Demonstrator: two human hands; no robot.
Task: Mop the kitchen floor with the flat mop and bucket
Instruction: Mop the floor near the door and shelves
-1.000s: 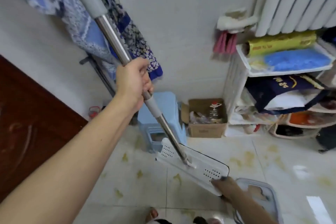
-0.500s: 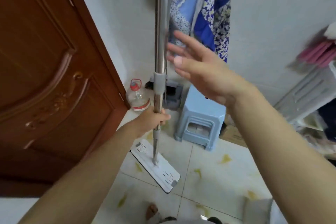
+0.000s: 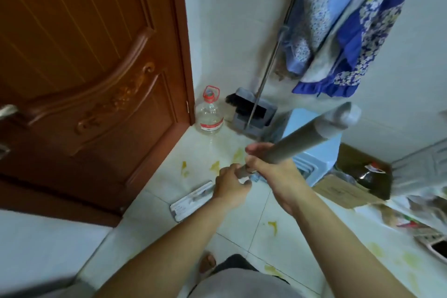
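Both hands now on the mop handle point(image 3: 312, 138). Half a second back the right hand point(image 3: 271, 167) was lifted off, fingers spread in the air beside the pole; now it is wrapped round the grey grip, higher up. Left hand point(image 3: 229, 185) grips the shaft just below it, fingers curled round, same as before. The handle has tipped from upright to leaning toward the camera, top end up right. Flat mop head point(image 3: 191, 197) lies flat on the tiled floor point(image 3: 242, 230) close to the wooden door point(image 3: 96, 80), partly hidden by the left hand. Bucket not in view now. Yellow stains on tiles near the head. Reads as set-up over and two-handed stroke starting; mopping barely begun. Plastic bottle point(image 3: 210, 113) and dustpan point(image 3: 254, 113) stand at the wall beyond.
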